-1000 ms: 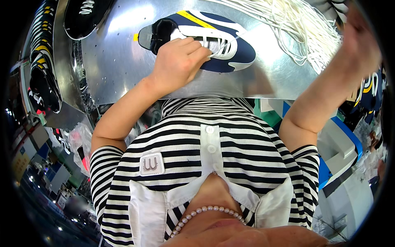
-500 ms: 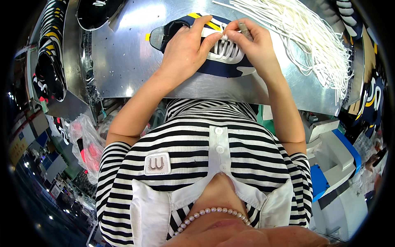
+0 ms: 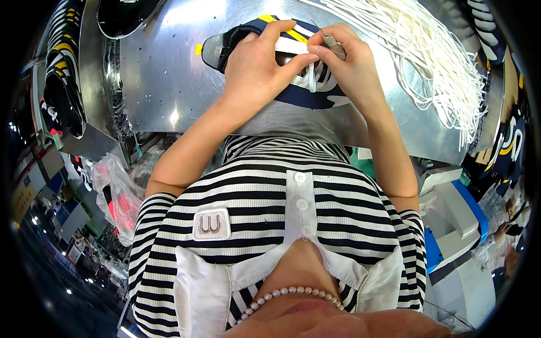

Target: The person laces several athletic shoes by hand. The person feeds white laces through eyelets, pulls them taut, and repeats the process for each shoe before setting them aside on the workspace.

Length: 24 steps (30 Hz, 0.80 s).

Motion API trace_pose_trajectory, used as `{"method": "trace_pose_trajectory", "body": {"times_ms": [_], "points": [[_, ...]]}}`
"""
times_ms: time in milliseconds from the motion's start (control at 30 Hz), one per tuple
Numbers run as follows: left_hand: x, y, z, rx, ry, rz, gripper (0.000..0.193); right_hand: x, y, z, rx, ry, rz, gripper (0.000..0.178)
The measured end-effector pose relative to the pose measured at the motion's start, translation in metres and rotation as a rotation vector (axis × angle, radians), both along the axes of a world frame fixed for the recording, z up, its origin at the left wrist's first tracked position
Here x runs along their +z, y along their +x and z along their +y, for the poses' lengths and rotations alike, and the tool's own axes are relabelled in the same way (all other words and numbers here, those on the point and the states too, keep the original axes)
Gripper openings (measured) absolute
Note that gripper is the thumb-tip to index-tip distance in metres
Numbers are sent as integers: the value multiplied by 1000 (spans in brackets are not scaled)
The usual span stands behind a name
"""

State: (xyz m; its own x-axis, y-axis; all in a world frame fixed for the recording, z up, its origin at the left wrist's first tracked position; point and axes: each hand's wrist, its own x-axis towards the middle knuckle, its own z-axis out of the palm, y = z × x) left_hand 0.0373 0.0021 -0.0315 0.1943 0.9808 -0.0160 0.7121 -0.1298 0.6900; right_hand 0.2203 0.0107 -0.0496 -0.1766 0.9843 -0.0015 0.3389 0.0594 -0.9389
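Note:
A navy, white and yellow shoe upper (image 3: 304, 100) lies sideways on the metal table, its grey and black heel end to the left. My left hand (image 3: 253, 70) grips it around the opening, fingers on the far side and thumb at the eyelets. A white shoelace (image 3: 311, 79) runs at the eyelets, a strand of it hanging toward me. Close to the left thumb tip, my right hand (image 3: 355, 65) is closed around an awl-like tool (image 3: 333, 47) with a wrapped handle. Its thin metal shaft points up and left. Thumb and finger of that hand also meet at the lace.
A big bundle of white laces (image 3: 434, 67) spreads over the right side of the metal table (image 3: 174, 84). A black shoe piece (image 3: 125, 17) is at the far left. Stacked uppers (image 3: 65, 73) line the left edge; more uppers (image 3: 510, 138) stand at the right.
My right hand has turned, so the tool's shaft now shows above the fingers. The lace strands over the eyelets have shifted, with one strand now hanging down. My left hand keeps its grip.

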Motion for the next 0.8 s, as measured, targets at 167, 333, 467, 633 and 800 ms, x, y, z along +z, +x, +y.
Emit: {"method": "trace_pose_trajectory", "body": {"times_ms": [167,333,467,633,800], "points": [[-2,0,-2,15,23,-9,54,23,2,-13,-92,-152,28,16],[-5,0,-3,34,23,-24,53,23,13,-34,-29,-84,-61,12],[-6,1,-3,41,11,-57,51,20,10,-31,3,-18,-207,14],[-9,3,-9,-23,37,-115,45,17,-1,-23,49,70,-531,15],[-9,3,-13,-56,8,-164,42,15,-18,-16,104,239,-630,15]]}}
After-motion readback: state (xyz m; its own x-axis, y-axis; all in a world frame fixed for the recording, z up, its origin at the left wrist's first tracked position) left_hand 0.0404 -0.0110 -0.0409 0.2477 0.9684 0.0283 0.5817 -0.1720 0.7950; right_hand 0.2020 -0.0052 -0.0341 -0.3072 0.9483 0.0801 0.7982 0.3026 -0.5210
